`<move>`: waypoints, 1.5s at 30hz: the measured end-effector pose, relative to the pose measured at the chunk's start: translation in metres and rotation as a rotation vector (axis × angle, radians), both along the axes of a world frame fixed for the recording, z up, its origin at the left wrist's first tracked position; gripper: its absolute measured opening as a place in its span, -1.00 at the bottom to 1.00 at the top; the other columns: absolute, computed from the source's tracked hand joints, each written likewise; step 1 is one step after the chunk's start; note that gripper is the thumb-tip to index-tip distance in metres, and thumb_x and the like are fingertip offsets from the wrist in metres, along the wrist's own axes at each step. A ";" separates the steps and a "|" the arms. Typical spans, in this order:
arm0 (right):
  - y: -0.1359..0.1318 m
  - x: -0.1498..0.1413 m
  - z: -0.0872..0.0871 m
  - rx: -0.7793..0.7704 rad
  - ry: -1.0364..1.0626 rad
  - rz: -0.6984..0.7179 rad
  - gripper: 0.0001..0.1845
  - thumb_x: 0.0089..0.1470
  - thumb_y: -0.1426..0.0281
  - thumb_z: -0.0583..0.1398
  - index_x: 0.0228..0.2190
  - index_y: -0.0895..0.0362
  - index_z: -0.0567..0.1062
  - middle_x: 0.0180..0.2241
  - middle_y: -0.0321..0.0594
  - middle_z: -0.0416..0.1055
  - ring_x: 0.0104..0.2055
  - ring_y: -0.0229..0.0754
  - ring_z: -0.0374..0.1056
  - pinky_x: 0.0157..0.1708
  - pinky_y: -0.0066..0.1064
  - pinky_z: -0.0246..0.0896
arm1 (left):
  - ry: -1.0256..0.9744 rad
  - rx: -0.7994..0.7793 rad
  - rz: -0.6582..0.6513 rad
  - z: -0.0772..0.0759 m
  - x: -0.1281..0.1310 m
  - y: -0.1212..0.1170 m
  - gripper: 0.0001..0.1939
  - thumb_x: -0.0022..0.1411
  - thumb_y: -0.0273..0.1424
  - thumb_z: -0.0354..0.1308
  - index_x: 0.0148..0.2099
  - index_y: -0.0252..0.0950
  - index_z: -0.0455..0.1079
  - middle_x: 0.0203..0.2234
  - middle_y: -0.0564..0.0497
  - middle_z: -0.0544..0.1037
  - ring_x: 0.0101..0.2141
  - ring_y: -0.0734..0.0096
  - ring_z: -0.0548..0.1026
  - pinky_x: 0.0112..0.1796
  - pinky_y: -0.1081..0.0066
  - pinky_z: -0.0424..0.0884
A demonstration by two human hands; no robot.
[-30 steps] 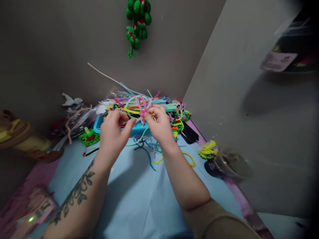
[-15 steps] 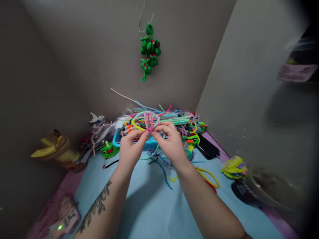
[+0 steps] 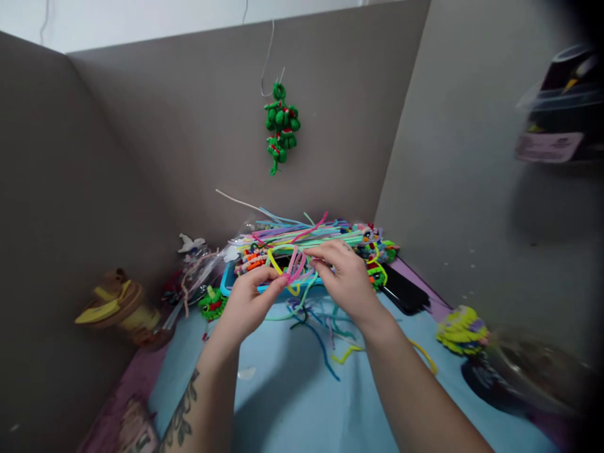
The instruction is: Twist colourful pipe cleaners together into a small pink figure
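Note:
Between thumb and fingers, my left hand (image 3: 255, 301) pinches the base of a bent pink pipe cleaner piece (image 3: 296, 264) with upright loops. The fingertips of my right hand (image 3: 346, 280) are closed at the upper right of those loops, apparently gripping one strand. A yellow pipe cleaner (image 3: 274, 261) and pale green strands curve out from the same piece. Behind my hands stands a blue tray (image 3: 228, 277) heaped with pipe cleaners (image 3: 302, 233). Loose blue, teal and yellow pipe cleaners (image 3: 325, 358) lie on the light blue table cover below my hands.
A green pipe cleaner figure (image 3: 212, 303) and a plastic bag sit left of the tray. At right are a black phone-like object (image 3: 406, 292), a yellow fuzzy bundle (image 3: 462, 330) and a clear cup (image 3: 528, 371). Green figures (image 3: 280, 129) hang on the grey back wall.
The view has tilted upward. My right hand has shifted from the base of the pink piece to its loop tips, while my left hand has come to pinch the base.

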State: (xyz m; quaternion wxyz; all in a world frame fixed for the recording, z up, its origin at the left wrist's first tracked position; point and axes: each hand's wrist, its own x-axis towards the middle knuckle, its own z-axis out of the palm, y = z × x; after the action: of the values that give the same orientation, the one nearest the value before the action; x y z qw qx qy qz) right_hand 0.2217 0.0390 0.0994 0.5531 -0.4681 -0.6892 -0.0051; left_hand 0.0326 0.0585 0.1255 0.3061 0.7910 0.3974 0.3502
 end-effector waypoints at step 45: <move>-0.018 -0.024 0.012 -0.454 0.504 0.324 -0.85 -0.04 0.45 0.18 -0.33 0.12 0.43 -0.53 -0.39 0.34 -0.64 -0.40 0.16 -0.66 -0.56 0.10 | 0.012 0.400 -0.027 -0.008 0.000 0.002 -0.82 0.26 -0.40 0.06 -0.41 -0.27 0.33 -0.46 0.00 0.44 -0.34 0.33 0.37 -0.23 0.35 0.27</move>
State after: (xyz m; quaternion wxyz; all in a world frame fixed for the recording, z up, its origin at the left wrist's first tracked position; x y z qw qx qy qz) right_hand 0.1982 0.0213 0.1118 0.5811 -0.4500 -0.5804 0.3506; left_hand 0.0329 0.0609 0.1176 0.1453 0.8433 0.3111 0.4134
